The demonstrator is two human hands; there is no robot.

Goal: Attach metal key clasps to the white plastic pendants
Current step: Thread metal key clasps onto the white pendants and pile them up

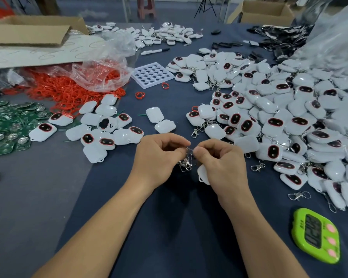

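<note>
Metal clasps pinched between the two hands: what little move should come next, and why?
Probably tease one of the metal clasps in the left hand free and bring its ring to the loop of the white pendant tucked under the right hand; they look not yet joined.

A small assembly workshop, with handwork done in bulk. Right of the right hand [219, 159], a heap of white pendants [279, 109] runs far up the table [48, 187], and more lie just beyond the left hand [159, 155]. Farther left are green circuit boards [10, 121] and red rings [64, 87] spilling from a clear bag [100, 73]. Beyond both hands lie a moulded tray [153, 75] and a marker [155, 51], with open cartons [28, 31] at the far corners. Loose clasps [257, 166] lie right of the right hand, and a green timer [317, 235] sits nearer than it, by the forearm
</note>
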